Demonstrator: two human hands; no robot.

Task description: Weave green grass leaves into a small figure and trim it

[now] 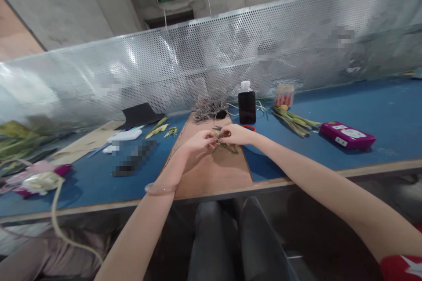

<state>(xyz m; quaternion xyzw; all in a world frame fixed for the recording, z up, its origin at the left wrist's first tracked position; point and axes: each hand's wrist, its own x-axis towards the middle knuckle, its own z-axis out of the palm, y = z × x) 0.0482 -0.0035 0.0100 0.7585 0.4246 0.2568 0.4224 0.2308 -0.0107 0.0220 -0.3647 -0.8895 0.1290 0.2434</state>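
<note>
My left hand [198, 142] and my right hand [236, 134] meet over a brown board [214, 171] on the blue table [99, 180]. Both hands pinch a small green leaf piece [227, 146], a folded strip that trails down onto the board. The fingers of each hand are closed on it. A clear bangle [160, 189] sits on my left wrist. Just beyond the hands, something small and dark lies on the board; I cannot make out what it is.
A dark bottle [247, 104] with a white cap stands behind the board, beside a tangle of grey cord [209, 110]. Green leaf stalks [294, 121] and a magenta case [347, 135] lie right. Cut leaf bits [160, 128] lie left. A perforated metal screen [211, 61] backs the table.
</note>
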